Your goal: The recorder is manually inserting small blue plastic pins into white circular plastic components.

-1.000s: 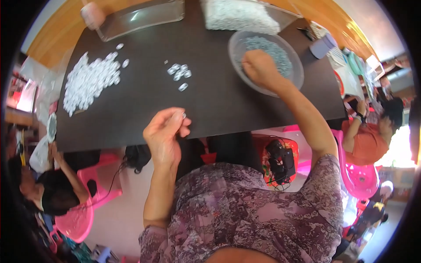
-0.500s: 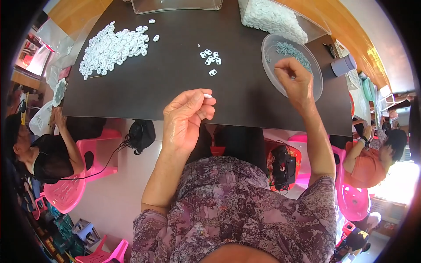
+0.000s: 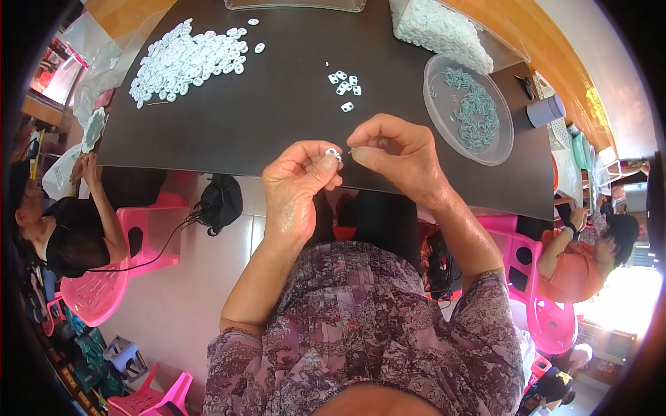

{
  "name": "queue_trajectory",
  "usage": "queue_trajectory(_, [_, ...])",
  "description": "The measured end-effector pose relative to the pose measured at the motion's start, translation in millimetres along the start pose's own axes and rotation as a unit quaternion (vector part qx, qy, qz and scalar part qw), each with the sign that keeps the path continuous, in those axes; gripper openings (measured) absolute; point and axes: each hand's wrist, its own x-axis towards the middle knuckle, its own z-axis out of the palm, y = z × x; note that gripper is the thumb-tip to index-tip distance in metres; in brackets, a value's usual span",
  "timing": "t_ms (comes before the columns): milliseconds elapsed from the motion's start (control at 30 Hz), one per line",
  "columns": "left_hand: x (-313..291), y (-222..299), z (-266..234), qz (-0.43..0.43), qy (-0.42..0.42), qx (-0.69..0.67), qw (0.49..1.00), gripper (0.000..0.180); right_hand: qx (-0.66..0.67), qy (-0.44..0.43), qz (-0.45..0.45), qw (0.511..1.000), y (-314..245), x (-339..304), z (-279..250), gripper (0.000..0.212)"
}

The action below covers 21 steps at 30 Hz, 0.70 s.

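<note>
Between the thumb and fingers of my left hand is a small white oval plastic piece with a hole in it. Close on its right, my right hand pinches a tiny piece, too small to name. The two hands' fingertips are a little apart, above the table's near edge. Beyond them lies a small group of white two-holed pieces. To the right, a clear round tub holds many tiny grey-green parts.
A big heap of white oval pieces covers the far left of the dark table. A clear bag of white pieces stands at the back right. Beside the tub are a grey-lilac cup and pliers. People sit on both sides.
My right hand has come from over the tub, leftward and nearer, to beside my left hand. The white piece in my left hand has turned, so its hole now shows.
</note>
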Motion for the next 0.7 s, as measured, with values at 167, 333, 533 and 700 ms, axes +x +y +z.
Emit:
queue_trajectory(167, [-3,2,-1,-0.004,0.006,-0.005,1.000,0.011,0.049,0.006,0.027,0.998,2,0,13,0.015])
queue_trajectory(333, [-4,1,-2,0.007,0.020,0.009,1.000,0.012,0.071,0.021,0.009,0.997,3,1,16,0.017])
queue_trajectory(533, [-5,3,-3,0.012,0.017,0.014,1.000,0.011,0.068,0.012,0.014,0.998,2,3,20,0.018])
queue_trajectory(700, [-5,0,-5,0.034,0.025,0.035,0.998,0.011,0.056,0.012,0.021,0.998,2,4,23,0.017])
